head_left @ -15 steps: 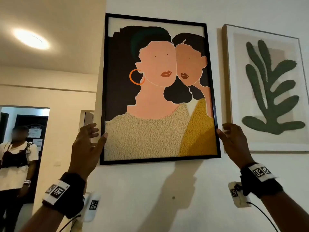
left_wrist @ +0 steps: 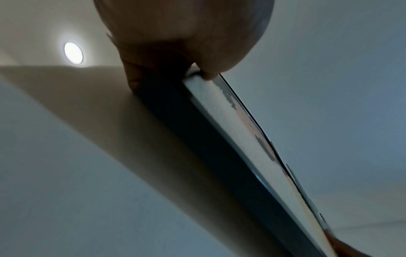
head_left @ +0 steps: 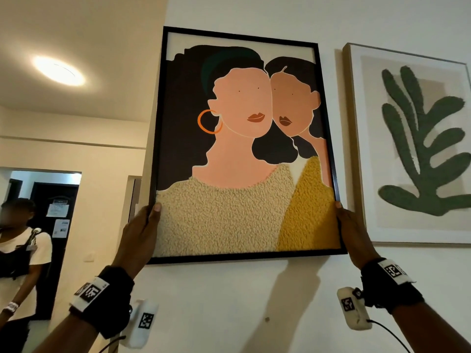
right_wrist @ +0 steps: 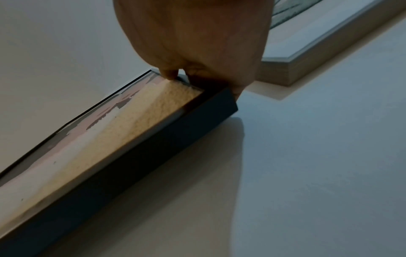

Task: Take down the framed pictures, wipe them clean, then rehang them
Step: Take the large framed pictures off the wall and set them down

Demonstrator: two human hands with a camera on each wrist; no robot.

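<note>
A black-framed picture (head_left: 242, 149) of two figures hangs against the white wall, tilted a little. My left hand (head_left: 142, 233) grips its lower left edge, thumb on the front and fingers behind. My right hand (head_left: 350, 233) grips the lower right edge the same way. In the left wrist view the left hand (left_wrist: 182, 57) pinches the dark frame side (left_wrist: 197, 139). From the right wrist, the right hand (right_wrist: 197, 57) holds the frame's corner (right_wrist: 215, 100), with thumb on the front. A second picture (head_left: 418, 143), a green leaf in a light wood frame, hangs to the right.
The leaf picture's wooden frame (right_wrist: 318, 52) sits close beside my right hand. A person (head_left: 17, 263) in a white shirt stands in a doorway at the far left. A round ceiling light (head_left: 58, 71) glows above. Bare white wall (head_left: 229, 307) lies below the frames.
Both hands have closed onto the lower side edges of the black-framed picture; before, they were open and just reaching its edges. The view has also drawn nearer.
</note>
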